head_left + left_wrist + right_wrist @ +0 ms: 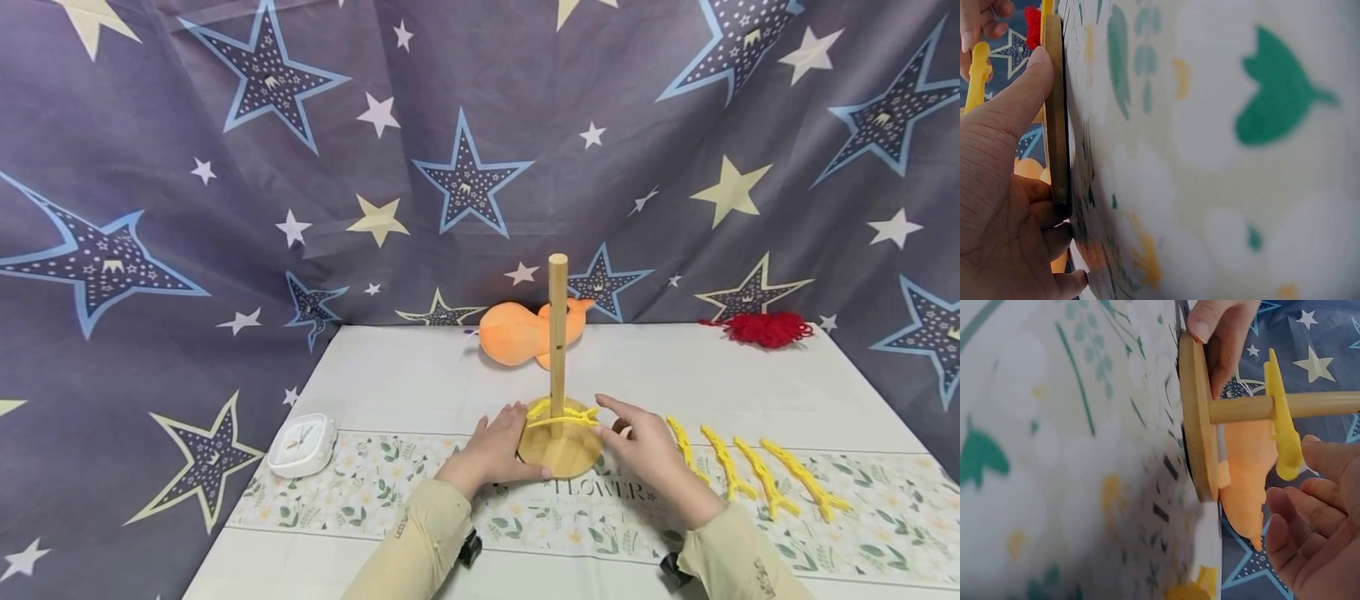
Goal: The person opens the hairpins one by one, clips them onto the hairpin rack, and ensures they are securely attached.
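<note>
A wooden stand has a round base (564, 454) and an upright post (557, 333). My left hand (495, 450) grips the base's left edge; in the left wrist view its thumb (1029, 87) lies over the rim (1055, 112). A yellow forked plastic piece (1280, 419) sits around the post, above the base. By that piece's right end is my right hand (641, 442), fingers loosely bent and thumb apart from them. In the right wrist view a fingertip (1312, 440) is at the piece's end; whether it touches I cannot tell.
Several more yellow forked pieces (765, 479) lie in a row at the right. Behind the stand is an orange plush toy (513, 333). A red yarn bundle (768, 330) lies at the back right, and a white clock (302, 446) at the left.
</note>
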{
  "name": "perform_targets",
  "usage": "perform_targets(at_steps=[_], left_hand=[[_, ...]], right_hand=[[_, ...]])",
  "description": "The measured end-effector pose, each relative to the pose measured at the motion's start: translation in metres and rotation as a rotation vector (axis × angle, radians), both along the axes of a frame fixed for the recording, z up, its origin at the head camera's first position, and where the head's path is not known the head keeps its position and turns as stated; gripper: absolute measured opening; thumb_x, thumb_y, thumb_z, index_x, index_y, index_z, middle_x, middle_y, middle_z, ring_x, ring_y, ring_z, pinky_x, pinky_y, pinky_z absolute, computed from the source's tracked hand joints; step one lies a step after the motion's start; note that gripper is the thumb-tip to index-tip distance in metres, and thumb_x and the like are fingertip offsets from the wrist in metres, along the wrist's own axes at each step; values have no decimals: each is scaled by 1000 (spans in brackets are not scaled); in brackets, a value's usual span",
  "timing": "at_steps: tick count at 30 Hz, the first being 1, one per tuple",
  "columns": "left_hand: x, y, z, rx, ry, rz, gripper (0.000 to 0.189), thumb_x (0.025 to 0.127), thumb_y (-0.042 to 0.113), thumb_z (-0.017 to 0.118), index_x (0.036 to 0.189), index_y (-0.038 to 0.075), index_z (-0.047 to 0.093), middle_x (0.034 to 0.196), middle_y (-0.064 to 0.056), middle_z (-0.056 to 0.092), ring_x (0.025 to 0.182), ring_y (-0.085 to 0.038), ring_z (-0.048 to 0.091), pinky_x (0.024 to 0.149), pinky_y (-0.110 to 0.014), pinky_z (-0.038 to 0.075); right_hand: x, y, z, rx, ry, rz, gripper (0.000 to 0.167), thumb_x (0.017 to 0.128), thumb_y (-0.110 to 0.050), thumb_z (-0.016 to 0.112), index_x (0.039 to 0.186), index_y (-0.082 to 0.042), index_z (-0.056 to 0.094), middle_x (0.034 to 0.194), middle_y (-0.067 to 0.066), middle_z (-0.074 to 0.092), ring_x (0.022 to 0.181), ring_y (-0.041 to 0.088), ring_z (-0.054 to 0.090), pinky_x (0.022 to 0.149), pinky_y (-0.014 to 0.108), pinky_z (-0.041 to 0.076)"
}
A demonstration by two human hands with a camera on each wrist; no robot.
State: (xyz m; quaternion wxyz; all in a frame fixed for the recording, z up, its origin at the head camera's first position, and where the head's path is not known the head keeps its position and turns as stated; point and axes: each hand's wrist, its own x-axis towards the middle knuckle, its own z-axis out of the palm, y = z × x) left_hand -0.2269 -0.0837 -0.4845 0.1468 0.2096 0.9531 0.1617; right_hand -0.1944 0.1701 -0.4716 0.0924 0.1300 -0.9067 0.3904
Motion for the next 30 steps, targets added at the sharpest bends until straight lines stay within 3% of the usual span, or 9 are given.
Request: perform_targets(at_steps=[5, 12, 16, 25, 30], left_hand=[[1, -1, -1, 2, -4, 6, 110, 78, 67, 67, 157, 9, 16, 162, -7, 17, 149, -21, 12, 119, -50, 10], [2, -1, 2, 2, -4, 3, 109, 79, 65, 68, 157, 8, 17, 162, -8, 17, 149, -23, 12, 119, -51, 10], [2, -2, 2, -2, -8, 1, 109, 80, 64, 69, 157, 8, 17, 162, -8, 17, 149, -23, 13, 118, -52, 10], [0, -2, 2, -4, -8, 1, 110, 79, 66, 68, 157, 8, 17, 162, -8, 18, 149, -22, 13, 119, -51, 11], [0, 0, 2, 4, -8, 3, 110, 79, 65, 69, 157, 8, 17, 162, -8, 18, 149, -22, 13, 119, -51, 11]], right_hand=[[8, 13, 7, 10, 7, -3, 47, 92, -23, 69, 135, -7, 59, 119, 15, 65, 64, 13, 54, 48, 25, 44], [23, 44, 20, 66, -34, -45, 40, 93, -22, 69, 129, -7, 63, 99, 9, 69, 55, 12, 51, 46, 26, 44], [33, 66, 22, 91, -70, -60, 40, 93, -24, 69, 129, -7, 64, 100, 10, 69, 53, 10, 50, 46, 26, 44], [54, 117, 18, 204, -163, -171, 50, 92, -32, 69, 129, 0, 61, 97, 13, 70, 66, 14, 58, 51, 28, 47], [61, 141, 16, 245, -236, -203, 57, 90, -38, 69, 129, 3, 59, 104, 21, 68, 75, 21, 63, 56, 33, 51]])
